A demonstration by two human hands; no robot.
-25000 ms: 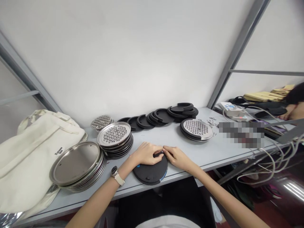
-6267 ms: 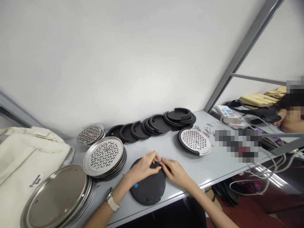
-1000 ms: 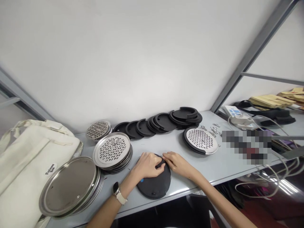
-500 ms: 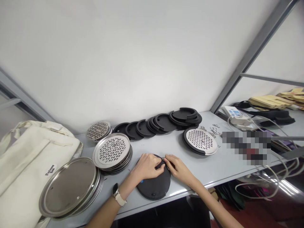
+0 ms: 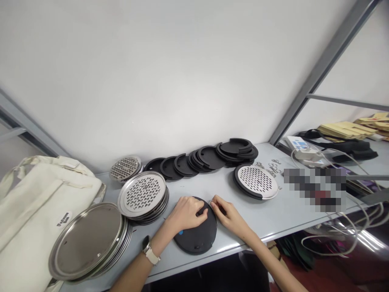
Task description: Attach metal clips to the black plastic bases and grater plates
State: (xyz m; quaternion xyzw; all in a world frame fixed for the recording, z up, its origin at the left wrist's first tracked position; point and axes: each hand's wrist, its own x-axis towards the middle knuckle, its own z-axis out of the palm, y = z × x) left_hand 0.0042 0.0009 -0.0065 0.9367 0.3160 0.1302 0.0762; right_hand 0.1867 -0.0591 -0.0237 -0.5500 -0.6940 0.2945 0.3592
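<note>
On the front of the table, a black round grater base (image 5: 196,239) lies flat, with a small blue spot near its left side. My left hand (image 5: 187,213), wearing a watch on the wrist, is curled over its upper part and grips it. At the right of its upper edge, my right hand (image 5: 225,215) is closed in a pinch on a tiny shiny piece, mostly hidden by the fingertips. To the right rests a metal grater disc (image 5: 257,181) set in a black base. Several small metal pieces (image 5: 275,167) are scattered behind it.
At left stand stacks of grater discs (image 5: 144,192) and plain round metal plates (image 5: 88,241), beside a cream bag (image 5: 39,207). Black bases (image 5: 211,157) line the wall. A white box (image 5: 299,148), cables and a grey frame post (image 5: 322,73) are at right.
My right hand's fingertips have shifted slightly away from the base's upper edge. My left hand stays on the base, and the rest looks the same.
</note>
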